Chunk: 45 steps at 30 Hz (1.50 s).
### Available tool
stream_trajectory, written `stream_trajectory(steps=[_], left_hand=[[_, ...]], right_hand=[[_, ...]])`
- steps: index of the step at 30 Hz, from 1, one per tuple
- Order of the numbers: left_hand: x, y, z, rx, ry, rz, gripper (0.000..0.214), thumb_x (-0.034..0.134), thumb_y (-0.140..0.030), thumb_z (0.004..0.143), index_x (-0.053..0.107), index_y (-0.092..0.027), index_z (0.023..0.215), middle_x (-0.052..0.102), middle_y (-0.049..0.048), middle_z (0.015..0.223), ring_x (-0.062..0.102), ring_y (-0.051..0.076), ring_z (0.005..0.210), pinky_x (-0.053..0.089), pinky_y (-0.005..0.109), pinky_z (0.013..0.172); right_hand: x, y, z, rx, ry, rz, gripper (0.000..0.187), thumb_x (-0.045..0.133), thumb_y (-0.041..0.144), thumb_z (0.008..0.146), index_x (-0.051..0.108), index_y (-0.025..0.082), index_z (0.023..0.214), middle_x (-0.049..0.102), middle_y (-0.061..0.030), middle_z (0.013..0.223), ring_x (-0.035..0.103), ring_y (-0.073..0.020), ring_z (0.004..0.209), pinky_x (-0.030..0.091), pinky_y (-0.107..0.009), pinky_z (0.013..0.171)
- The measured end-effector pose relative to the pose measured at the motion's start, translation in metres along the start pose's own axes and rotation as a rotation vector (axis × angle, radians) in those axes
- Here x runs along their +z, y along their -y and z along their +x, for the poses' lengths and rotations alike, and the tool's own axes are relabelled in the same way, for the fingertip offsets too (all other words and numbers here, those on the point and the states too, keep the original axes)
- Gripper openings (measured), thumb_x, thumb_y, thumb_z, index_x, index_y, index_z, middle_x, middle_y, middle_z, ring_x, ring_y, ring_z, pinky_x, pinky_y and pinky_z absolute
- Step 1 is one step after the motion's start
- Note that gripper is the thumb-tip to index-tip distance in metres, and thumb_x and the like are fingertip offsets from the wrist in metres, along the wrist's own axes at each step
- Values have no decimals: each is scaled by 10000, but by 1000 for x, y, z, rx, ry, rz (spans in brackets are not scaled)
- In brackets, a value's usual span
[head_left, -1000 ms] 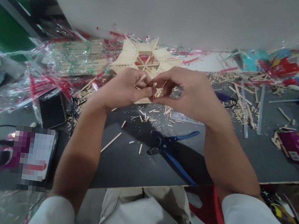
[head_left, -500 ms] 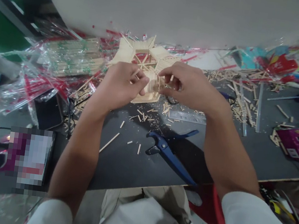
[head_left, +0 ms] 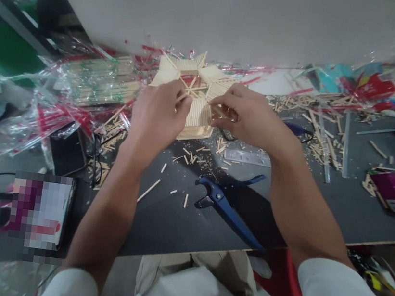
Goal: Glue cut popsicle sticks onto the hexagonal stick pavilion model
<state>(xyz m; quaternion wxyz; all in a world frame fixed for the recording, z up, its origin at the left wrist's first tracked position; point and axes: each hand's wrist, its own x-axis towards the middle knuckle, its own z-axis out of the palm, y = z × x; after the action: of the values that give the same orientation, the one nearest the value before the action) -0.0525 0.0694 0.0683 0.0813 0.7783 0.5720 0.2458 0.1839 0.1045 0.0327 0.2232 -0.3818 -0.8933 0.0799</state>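
A star-shaped model of pale wooden sticks (head_left: 196, 114) lies on the dark table against the wall. My left hand (head_left: 158, 116) rests on its left side, fingers pinched on a thin wooden stick (head_left: 182, 97). My right hand (head_left: 247, 116) sits at the model's right side, thumb and fingers pinched together on a small stick piece I can barely make out. Blue-handled cutters (head_left: 226, 203) lie on the table (head_left: 173, 222) below my hands, untouched.
Short stick offcuts (head_left: 196, 157) litter the table. A metal ruler (head_left: 247, 157) lies under my right wrist. Cellophane packs of sticks (head_left: 97, 81) pile up at left, a phone (head_left: 68, 150) beside them. More sticks and bright packaging (head_left: 365, 87) lie at right.
Both hands have moved away from me and apart, from meeting above the table to settling on the left and right sides of the stick model.
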Motion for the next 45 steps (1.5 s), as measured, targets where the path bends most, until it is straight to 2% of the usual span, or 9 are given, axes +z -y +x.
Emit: stream_trajectory(steps=[3, 5, 10, 14, 18, 23, 33, 41, 45], left_hand=[[-1, -8, -2, -39, 22, 145, 273, 491, -340, 1022, 729, -211, 1055, 755, 103, 973, 711, 298, 1001, 508, 407, 888], [0, -13, -3, -4, 74, 182, 303, 471, -337, 1036, 731, -200, 1106, 753, 110, 996, 712, 305, 1001, 505, 414, 886], [9, -19, -4, 48, 171, 211, 356, 446, -303, 1049, 694, -247, 1298, 736, 104, 1155, 685, 311, 1120, 498, 421, 928], [15, -20, -3, 56, 204, 255, 456, 445, -272, 1027, 635, -317, 1439, 731, 98, 1198, 681, 305, 1108, 511, 412, 885], [15, -21, -4, 58, 200, 210, 479, 453, -255, 999, 663, -343, 1420, 732, 104, 1137, 685, 299, 1050, 519, 403, 842], [14, -22, -5, 89, 196, 202, 454, 485, -247, 972, 710, -339, 1356, 726, 103, 1038, 683, 309, 1007, 516, 408, 832], [18, -24, -4, 46, 206, 202, 432, 500, -244, 996, 702, -325, 1369, 708, 121, 1084, 695, 306, 975, 510, 407, 813], [17, -29, -5, 15, 234, 260, 429, 484, -240, 1018, 665, -297, 1402, 714, 129, 1080, 703, 311, 977, 500, 441, 868], [11, -26, -6, 26, 210, 264, 551, 494, -252, 993, 530, -337, 1535, 743, 101, 1107, 700, 301, 998, 510, 414, 876]], right_hand=[[1, -1, 0, -48, -27, 5, 330, 679, 332, 941, 691, 182, 1235, 640, -106, 1075, 613, -239, 913, 486, -367, 774], [-1, 0, -1, -49, -23, 8, 299, 669, 335, 947, 699, 187, 1204, 634, -99, 1064, 617, -234, 906, 491, -365, 781], [-8, 3, -2, 14, -16, 51, 319, 729, 308, 901, 706, 209, 1204, 635, -76, 1026, 597, -212, 823, 476, -363, 760], [-11, 2, -3, 35, -11, 75, 297, 716, 321, 907, 698, 202, 1179, 628, -94, 1096, 611, -245, 917, 467, -388, 801], [-10, 5, -3, 44, 17, 47, 282, 717, 295, 881, 684, 206, 1146, 624, -98, 1133, 603, -257, 959, 456, -383, 801], [-10, 10, -1, 67, 38, 1, 257, 667, 310, 920, 681, 248, 1169, 641, -96, 1154, 595, -281, 1005, 453, -402, 835], [-8, 7, -1, 56, 29, 15, 270, 680, 343, 933, 690, 239, 1182, 651, -106, 1178, 607, -287, 1026, 443, -402, 856], [-8, 11, -2, 50, 8, -5, 225, 675, 311, 924, 676, 214, 1128, 649, -100, 1145, 612, -261, 963, 452, -370, 799], [-9, 8, -2, 26, 16, -7, 211, 665, 263, 904, 661, 213, 1109, 642, -105, 1135, 615, -265, 941, 453, -373, 778]])
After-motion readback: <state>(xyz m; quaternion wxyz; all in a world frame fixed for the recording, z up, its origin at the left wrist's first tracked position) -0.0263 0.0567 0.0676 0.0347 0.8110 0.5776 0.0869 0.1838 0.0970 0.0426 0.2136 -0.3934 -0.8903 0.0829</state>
